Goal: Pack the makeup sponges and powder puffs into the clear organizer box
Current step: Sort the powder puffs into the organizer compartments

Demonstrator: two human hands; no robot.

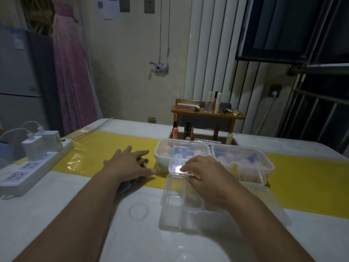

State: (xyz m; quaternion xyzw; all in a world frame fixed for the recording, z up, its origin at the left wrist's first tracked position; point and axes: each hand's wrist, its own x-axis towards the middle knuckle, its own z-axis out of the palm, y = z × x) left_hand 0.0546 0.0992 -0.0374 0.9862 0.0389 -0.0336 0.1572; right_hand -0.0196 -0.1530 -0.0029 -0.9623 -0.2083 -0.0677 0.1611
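Clear box (181,201) sits under our right hand (205,178), fingers curled on its raised lid (186,159), seemingly opening it; left hand (128,165) rests spread beside it.

I am looking into a lived-in room of a home, dimly lit. At far left stands a fridge (22,72) with a pink dress (71,72) hanging beside it. A power strip (28,167) with chargers lies at near left on the table (132,233). A small wooden shelf (207,115) of lipsticks and bottles sits at the far edge, by a barred window (311,110).
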